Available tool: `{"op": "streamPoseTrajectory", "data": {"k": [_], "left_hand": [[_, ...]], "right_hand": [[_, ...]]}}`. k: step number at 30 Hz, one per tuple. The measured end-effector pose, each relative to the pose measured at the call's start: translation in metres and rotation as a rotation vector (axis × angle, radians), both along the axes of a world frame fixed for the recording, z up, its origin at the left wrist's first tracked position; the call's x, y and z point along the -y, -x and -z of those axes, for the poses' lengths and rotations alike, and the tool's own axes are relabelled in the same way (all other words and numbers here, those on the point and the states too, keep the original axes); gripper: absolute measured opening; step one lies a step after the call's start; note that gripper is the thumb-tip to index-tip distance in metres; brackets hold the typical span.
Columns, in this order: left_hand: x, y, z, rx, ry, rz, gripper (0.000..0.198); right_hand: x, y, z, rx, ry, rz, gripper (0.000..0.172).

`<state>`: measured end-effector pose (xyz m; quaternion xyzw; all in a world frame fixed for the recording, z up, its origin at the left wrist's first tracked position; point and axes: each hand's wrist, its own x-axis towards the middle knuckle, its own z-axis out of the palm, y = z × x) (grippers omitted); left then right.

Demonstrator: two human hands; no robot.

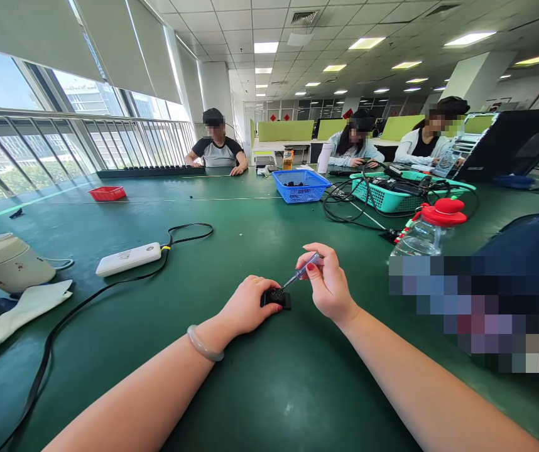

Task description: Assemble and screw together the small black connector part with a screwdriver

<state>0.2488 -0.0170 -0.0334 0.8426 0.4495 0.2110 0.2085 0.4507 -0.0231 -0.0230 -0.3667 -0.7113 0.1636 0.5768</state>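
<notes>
My left hand (250, 302) rests on the green tabletop (232, 389), its fingers closed around a small black rectangular device (283, 300). My right hand (326, 282) grips a screwdriver (301, 269) with a translucent purplish handle, held at a slant. Its thin shaft points down to the left, and the tip meets or almost meets the top of the black device. Whether a screw sits under the tip is too small to tell.
A white power bank (129, 258) with a black cable lies left. Beyond are a red tray (107, 193), a blue basket (300, 186) of dark parts and a teal basket (387, 196) of cables. A red-lidded bottle (427, 229) stands right. Several people sit at the far side.
</notes>
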Motion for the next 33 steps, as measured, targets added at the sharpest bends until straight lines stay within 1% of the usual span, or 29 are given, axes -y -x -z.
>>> {"op": "streamPoseTrajectory", "data": {"k": [5, 11, 14, 17, 22, 27, 33], "left_hand": [[0.001, -0.001, -0.003, -0.008, 0.01, -0.001, 0.032], [0.001, -0.001, -0.004, -0.014, 0.015, 0.008, 0.032], [0.0, -0.001, -0.004, -0.018, 0.013, 0.009, 0.031], [0.0, -0.001, -0.003, -0.011, 0.008, 0.012, 0.032], [-0.001, 0.0, -0.001, -0.004, 0.013, -0.021, 0.036], [-0.001, -0.001, -0.002, -0.007, 0.034, -0.037, 0.032], [-0.001, 0.0, -0.003, -0.004, 0.022, -0.022, 0.03]], "right_hand": [[-0.006, -0.007, -0.004, 0.009, 0.034, -0.01, 0.024], [-0.016, -0.017, 0.0, -0.067, 0.126, -0.111, 0.025], [-0.019, -0.018, 0.001, -0.102, 0.176, -0.153, 0.03], [-0.021, -0.016, 0.001, -0.188, 0.25, -0.174, 0.039], [-0.025, -0.014, 0.002, -0.338, 0.368, -0.132, 0.045], [-0.03, -0.016, 0.004, -0.48, 0.469, -0.087, 0.055], [-0.033, -0.018, 0.007, -0.538, 0.536, -0.071, 0.057]]}}
